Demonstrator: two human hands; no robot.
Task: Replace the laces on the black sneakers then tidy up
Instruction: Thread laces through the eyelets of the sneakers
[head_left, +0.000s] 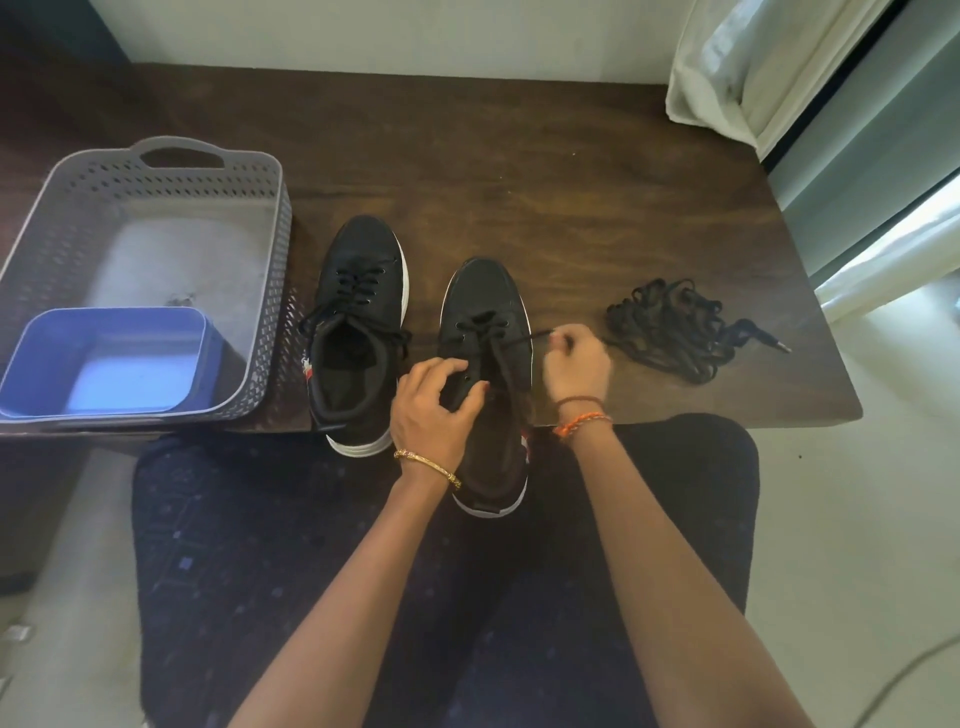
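sneakers sit side by side on a dark wooden table, toes pointing away from the person. left sneaker stands just beside a grey basket; its lace is threaded through the eyelets and the loose ends trail over the collar on both sides. right sneaker lies nearer the person, its heel hanging past the table's near edge over the lap.

left hand rests on the right sneaker's opening, fingers curled and gripping the tongue and upper near the eyelets. right hand is just to the right of that shoe, fingers closed, pinching the end of a black lace that runs taut from the upper eyelets out to the fingertips. a gold bangle circles the left wrist; orange and brown threads circle the right wrist.

a tangled pile of black laces lies on the table to the right of the right hand, apart from both shoes, with one tipped end sticking out to the right.

inside the basket, at its near left corner, stands a blue tub. a white curtain hangs at the table's far right corner.
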